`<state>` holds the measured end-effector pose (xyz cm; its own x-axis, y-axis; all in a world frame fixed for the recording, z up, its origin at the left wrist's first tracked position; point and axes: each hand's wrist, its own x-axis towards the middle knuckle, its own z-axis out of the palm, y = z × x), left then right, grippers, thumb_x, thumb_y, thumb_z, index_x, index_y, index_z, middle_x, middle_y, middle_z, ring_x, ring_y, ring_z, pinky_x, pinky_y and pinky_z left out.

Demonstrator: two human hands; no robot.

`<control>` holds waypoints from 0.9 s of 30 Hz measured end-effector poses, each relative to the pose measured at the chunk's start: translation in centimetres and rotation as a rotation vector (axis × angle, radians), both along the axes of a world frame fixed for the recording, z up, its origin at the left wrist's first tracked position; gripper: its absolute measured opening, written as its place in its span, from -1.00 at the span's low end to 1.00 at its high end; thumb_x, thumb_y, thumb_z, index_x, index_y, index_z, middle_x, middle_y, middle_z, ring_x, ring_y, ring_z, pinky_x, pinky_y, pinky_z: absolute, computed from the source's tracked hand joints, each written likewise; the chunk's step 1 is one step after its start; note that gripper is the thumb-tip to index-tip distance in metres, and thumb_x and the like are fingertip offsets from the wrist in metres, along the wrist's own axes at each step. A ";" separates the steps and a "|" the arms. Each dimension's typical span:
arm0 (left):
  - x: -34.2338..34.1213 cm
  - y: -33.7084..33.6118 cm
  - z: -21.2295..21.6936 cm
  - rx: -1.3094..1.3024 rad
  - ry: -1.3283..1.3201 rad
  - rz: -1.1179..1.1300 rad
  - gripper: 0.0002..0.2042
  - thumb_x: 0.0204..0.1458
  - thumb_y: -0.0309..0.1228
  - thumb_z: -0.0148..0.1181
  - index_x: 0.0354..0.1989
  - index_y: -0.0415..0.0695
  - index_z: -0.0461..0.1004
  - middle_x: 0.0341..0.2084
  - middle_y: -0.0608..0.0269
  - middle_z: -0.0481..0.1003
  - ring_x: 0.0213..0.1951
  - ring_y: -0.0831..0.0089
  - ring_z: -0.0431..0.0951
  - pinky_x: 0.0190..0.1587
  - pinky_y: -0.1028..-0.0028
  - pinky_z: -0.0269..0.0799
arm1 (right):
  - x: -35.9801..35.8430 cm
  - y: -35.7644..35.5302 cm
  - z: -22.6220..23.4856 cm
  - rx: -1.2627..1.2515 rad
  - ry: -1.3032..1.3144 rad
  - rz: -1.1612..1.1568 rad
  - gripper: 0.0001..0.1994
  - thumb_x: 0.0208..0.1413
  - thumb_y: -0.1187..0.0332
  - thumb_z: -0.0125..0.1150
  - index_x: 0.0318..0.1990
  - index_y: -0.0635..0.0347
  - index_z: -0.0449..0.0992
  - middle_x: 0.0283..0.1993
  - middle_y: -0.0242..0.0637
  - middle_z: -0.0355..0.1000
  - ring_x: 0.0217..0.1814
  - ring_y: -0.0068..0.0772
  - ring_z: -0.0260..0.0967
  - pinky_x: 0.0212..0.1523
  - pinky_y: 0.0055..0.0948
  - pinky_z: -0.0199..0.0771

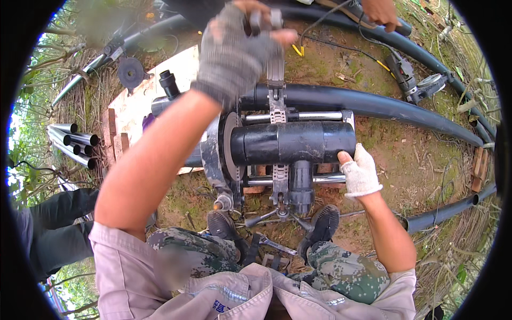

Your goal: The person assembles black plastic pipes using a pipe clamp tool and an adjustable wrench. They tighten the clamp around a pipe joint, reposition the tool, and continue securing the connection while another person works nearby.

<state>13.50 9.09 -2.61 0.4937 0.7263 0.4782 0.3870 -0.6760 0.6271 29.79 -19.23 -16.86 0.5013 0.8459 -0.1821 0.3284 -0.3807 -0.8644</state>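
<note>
A black plastic tee pipe fitting (pixel 301 141) lies in a metal pipe-clamping frame (pixel 320 116), its branch pointing toward me. My right hand (pixel 361 172), in a white fingerless glove, grips the fitting's right end, thumb on its near side. My left hand (pixel 232 56), in a grey fingerless glove, is raised over the far side of the frame and blurred by motion. Its fingers and thumb close around the top of an upright metal clamp jaw (pixel 275 72). At the fitting's left end stands a round metal plate (pixel 231 144).
A long black pipe (pixel 373 101) curves behind the frame to the right. An angle grinder (pixel 408 80) lies at far right, near another person's hand (pixel 381 13). Several cut pipes (pixel 74 144) are stacked at left, beside another person's legs (pixel 64 226). A wrench (pixel 277 245) lies between my feet.
</note>
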 end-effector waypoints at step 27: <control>-10.2 -21.4 -10.2 -1.488 -0.271 0.200 -0.44 0.18 -0.13 0.37 0.21 -0.23 0.34 -0.34 0.27 0.55 -0.43 0.54 0.56 -0.50 0.57 0.56 | 0.9 2.2 -3.1 0.051 0.332 -0.124 -0.71 0.37 0.31 0.17 0.17 0.15 0.49 0.02 -0.41 0.51 -0.04 -0.48 0.43 -0.05 -0.35 0.57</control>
